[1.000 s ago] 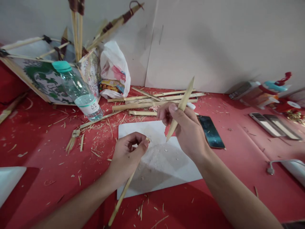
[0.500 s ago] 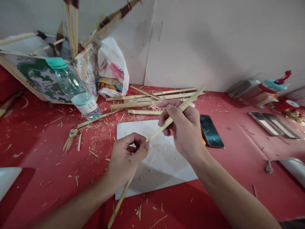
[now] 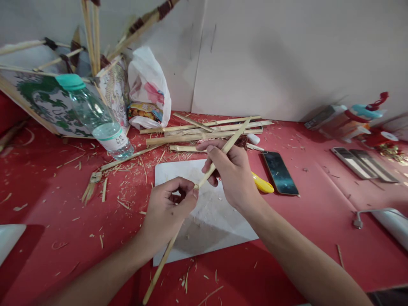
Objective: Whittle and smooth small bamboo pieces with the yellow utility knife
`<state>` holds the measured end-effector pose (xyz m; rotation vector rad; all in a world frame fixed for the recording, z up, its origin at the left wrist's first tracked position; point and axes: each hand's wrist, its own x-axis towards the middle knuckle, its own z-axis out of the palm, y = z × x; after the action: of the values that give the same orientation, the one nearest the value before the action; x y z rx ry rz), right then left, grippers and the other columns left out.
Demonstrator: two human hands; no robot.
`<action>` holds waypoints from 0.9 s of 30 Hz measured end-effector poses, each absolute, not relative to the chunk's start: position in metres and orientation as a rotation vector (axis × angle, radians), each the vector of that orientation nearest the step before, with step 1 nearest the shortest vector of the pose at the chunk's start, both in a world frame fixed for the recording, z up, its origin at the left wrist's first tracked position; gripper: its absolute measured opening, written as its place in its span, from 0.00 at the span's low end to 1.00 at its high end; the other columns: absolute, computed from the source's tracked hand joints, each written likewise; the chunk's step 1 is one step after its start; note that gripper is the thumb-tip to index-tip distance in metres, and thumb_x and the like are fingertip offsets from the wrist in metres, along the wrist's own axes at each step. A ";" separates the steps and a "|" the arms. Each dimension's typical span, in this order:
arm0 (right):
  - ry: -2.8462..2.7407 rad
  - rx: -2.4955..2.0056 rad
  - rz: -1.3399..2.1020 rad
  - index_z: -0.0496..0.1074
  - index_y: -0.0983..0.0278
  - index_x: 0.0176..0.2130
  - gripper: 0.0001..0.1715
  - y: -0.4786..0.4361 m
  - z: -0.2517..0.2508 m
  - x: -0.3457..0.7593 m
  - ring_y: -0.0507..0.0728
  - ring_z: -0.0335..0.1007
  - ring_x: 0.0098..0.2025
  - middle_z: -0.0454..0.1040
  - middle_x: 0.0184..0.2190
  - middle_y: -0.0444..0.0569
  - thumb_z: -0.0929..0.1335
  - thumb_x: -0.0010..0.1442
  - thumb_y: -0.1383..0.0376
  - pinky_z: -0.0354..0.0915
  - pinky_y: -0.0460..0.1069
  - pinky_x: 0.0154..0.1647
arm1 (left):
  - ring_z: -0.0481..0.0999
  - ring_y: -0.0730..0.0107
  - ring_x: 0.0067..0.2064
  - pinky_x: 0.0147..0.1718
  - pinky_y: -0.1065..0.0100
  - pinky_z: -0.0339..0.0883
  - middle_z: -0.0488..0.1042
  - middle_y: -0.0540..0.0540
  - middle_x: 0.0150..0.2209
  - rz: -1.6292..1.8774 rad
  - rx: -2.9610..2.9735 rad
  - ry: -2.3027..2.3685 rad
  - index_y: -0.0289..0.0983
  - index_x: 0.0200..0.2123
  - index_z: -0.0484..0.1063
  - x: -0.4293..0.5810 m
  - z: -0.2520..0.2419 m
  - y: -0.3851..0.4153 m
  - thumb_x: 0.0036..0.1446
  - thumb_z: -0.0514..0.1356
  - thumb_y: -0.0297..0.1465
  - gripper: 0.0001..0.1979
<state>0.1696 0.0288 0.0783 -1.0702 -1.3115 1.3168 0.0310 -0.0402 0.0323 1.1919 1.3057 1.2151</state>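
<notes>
Above the white sheet [image 3: 219, 221], my left hand [image 3: 172, 199] is closed around a thin bamboo stick [image 3: 159, 272], which runs down toward the lower edge. My right hand [image 3: 229, 170] pinches a wider, pointed bamboo strip [image 3: 234, 138] that slants up to the right. The strip's lower end meets the top of the stick at my left fingertips; the exact contact is too small to make out. Small shavings lie on the sheet. A yellow cutter handle [image 3: 263, 183] shows just right of my right wrist.
Bamboo strips [image 3: 191, 137] lie behind my hands. A bottle [image 3: 110, 134], white bag [image 3: 148, 85] and dragon-printed frame [image 3: 47, 102] stand back left. A phone [image 3: 281, 172] lies on the right; farther right are metal-coloured bars [image 3: 355, 163] and a cable plug [image 3: 358, 223].
My right hand has moved left and closer to my left hand, with the strip now steeper. The yellow cutter handle, mostly hidden before, is now in plain sight.
</notes>
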 end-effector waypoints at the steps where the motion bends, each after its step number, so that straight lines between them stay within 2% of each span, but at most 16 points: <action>1: -1.305 -1.074 1.331 0.77 0.62 0.38 0.10 0.029 0.077 0.169 0.47 0.60 0.16 0.69 0.19 0.40 0.66 0.64 0.62 0.57 0.43 0.14 | 0.65 0.80 0.23 0.20 0.78 0.60 0.69 0.53 0.24 1.211 1.188 1.313 0.37 0.28 0.73 0.031 0.032 -0.040 0.57 0.62 0.30 0.06; 7: -1.214 -1.048 1.488 0.76 0.63 0.31 0.16 0.033 0.065 0.165 0.45 0.56 0.14 0.68 0.18 0.40 0.70 0.62 0.53 0.52 0.42 0.12 | 0.60 0.80 0.22 0.19 0.77 0.55 0.65 0.54 0.22 1.175 1.181 1.311 0.37 0.28 0.73 0.028 0.031 -0.040 0.58 0.61 0.31 0.07; 12: -1.117 -1.075 1.592 0.71 0.64 0.24 0.23 0.037 0.055 0.164 0.45 0.57 0.14 0.67 0.17 0.40 0.71 0.60 0.49 0.49 0.42 0.13 | 0.59 0.80 0.22 0.19 0.76 0.54 0.63 0.55 0.21 1.142 1.187 1.298 0.38 0.29 0.74 0.027 0.027 -0.038 0.60 0.61 0.33 0.08; 21: -0.970 -1.097 1.644 0.68 0.64 0.21 0.25 0.038 0.049 0.162 0.44 0.54 0.13 0.61 0.14 0.37 0.74 0.56 0.49 0.47 0.42 0.13 | 0.65 0.78 0.25 0.23 0.75 0.58 0.73 0.51 0.25 1.136 1.008 1.272 0.37 0.31 0.78 0.026 0.023 -0.033 0.58 0.65 0.39 0.10; 27: -0.922 -1.073 1.626 0.67 0.63 0.22 0.25 0.033 0.050 0.159 0.43 0.52 0.12 0.63 0.16 0.37 0.75 0.55 0.50 0.44 0.43 0.12 | 0.67 0.79 0.25 0.24 0.77 0.59 0.74 0.51 0.26 1.115 0.809 1.154 0.38 0.33 0.78 0.026 0.018 -0.034 0.56 0.67 0.39 0.10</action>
<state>0.1588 0.0332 0.0497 -1.0734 -0.9224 1.6257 0.0264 -0.0343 0.0178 0.8091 1.1544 1.1154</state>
